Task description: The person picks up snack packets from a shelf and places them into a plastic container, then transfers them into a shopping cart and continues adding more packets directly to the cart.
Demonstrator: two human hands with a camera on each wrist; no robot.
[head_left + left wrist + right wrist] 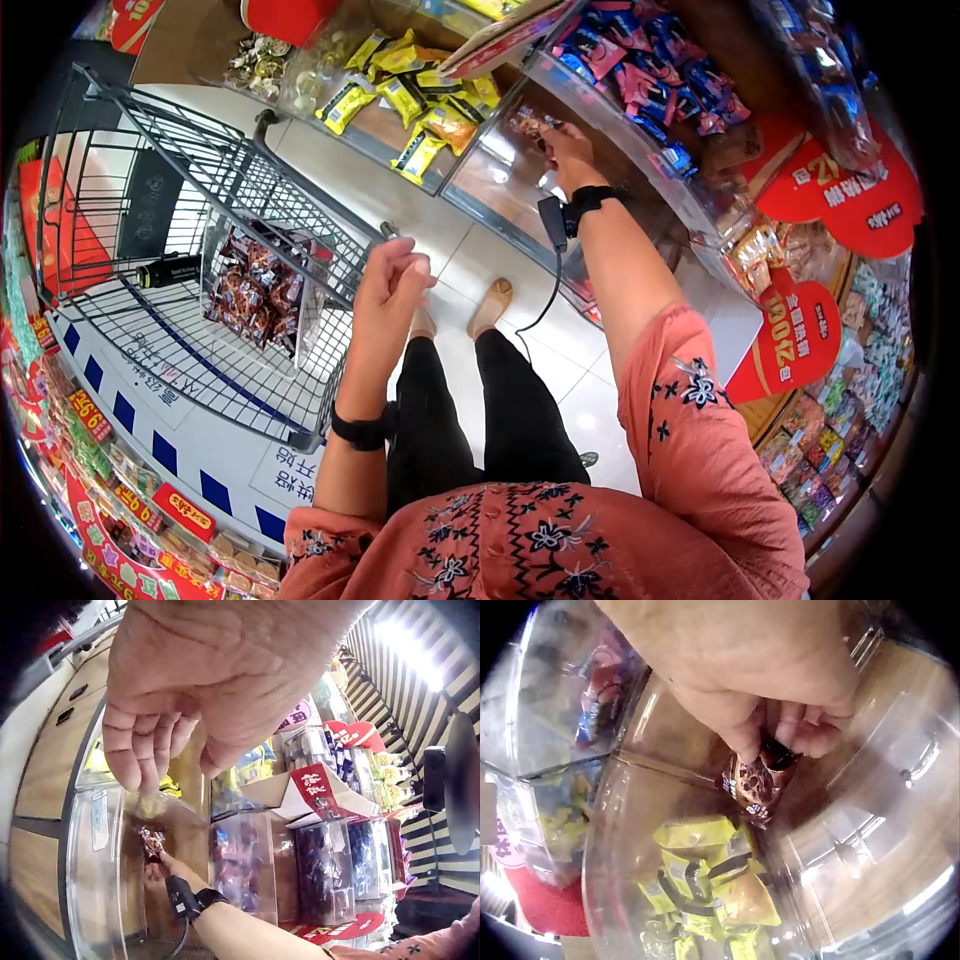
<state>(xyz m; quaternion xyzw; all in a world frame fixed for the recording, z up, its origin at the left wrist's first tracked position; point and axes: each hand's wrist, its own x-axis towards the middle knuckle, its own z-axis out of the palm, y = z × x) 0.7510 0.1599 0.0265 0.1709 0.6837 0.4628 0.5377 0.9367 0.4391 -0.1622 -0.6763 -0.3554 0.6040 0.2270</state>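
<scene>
My right hand [572, 158] reaches down into a clear plastic bin [490, 172]. In the right wrist view, its thumb and fingers pinch the dark end of a brown snack packet [754, 787] printed with a chocolate-chip picture. The same packet [152, 844] shows at the fingertips in the left wrist view. My left hand [388, 280] hangs in front of the body near the shopping cart, fingers loosely bent with nothing in them. Inside the cart lies a clear bag [258, 285] full of similar brown packets.
Yellow packets [425, 100] fill the neighbouring bin; blue and pink packets [650, 70] lie in another beyond it. The wire shopping cart [305, 438] stands at the left. Red signs [790, 340] stick out on the right. A black cable [555, 290] hangs from the right wrist.
</scene>
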